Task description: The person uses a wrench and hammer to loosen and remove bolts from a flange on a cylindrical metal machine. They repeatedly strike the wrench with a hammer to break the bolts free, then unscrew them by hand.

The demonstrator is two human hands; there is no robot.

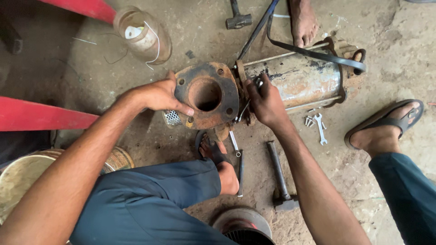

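A rusty pump body [304,79] lies on its side on the concrete floor, with long tie rods along its cylinder. My left hand [159,95] grips the rim of its rusty square flange [206,95], which has a round bore and bolt holes. My right hand [265,102] is closed on a small tool or fastener at the joint between flange and cylinder; what it holds is mostly hidden. A black strap [313,52] loops over the cylinder.
A hammer [281,181] and a spanner [236,145] lie by my sandalled foot [218,154]. A small open spanner and bolts [318,124] lie right of the pump. Another hammer [238,18], someone's bare foot [302,22], a plastic jar [143,36] and red bars [41,115] surround it.
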